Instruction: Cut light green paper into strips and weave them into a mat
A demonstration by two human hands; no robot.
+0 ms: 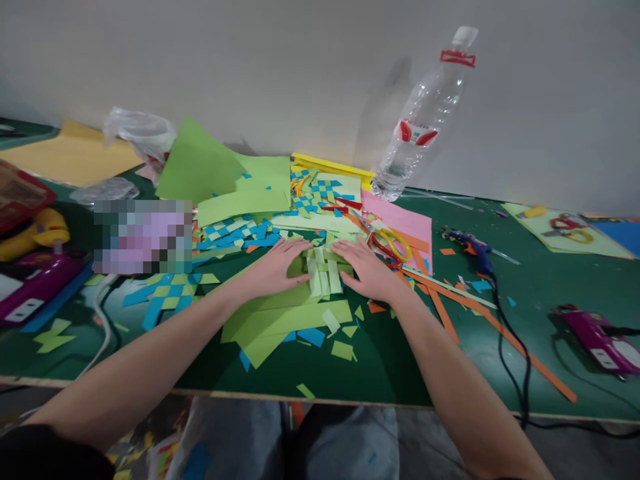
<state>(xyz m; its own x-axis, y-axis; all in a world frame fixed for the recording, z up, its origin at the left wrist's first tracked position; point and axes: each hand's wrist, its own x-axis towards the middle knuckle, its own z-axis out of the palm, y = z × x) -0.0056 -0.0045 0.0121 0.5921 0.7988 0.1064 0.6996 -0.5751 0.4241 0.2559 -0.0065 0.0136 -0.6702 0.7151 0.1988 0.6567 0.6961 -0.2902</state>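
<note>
Between my two hands lies a small woven paper piece (325, 270) made of light and darker green strips. My left hand (277, 268) rests at its left edge, fingers stretched out and thumb spread apart. On the opposite side, my right hand (367, 270) touches the upper right edge, its fingers also extended and its thumb apart. Both hands look open. Under and in front of the left hand are larger green paper sheets (280, 323). Scissors with yellow handles (395, 243) lie just beyond my right hand, beside another red-handled pair (385, 252).
Blue-and-green woven pieces (235, 230) and scraps cover the green table (370, 367). A plastic bottle (425, 120) stands at the back. Rightward lie orange strips (493, 320), a glue gun (473, 250) with its cord and a purple power strip (600, 340). A blurred-out object (143, 237) sits left.
</note>
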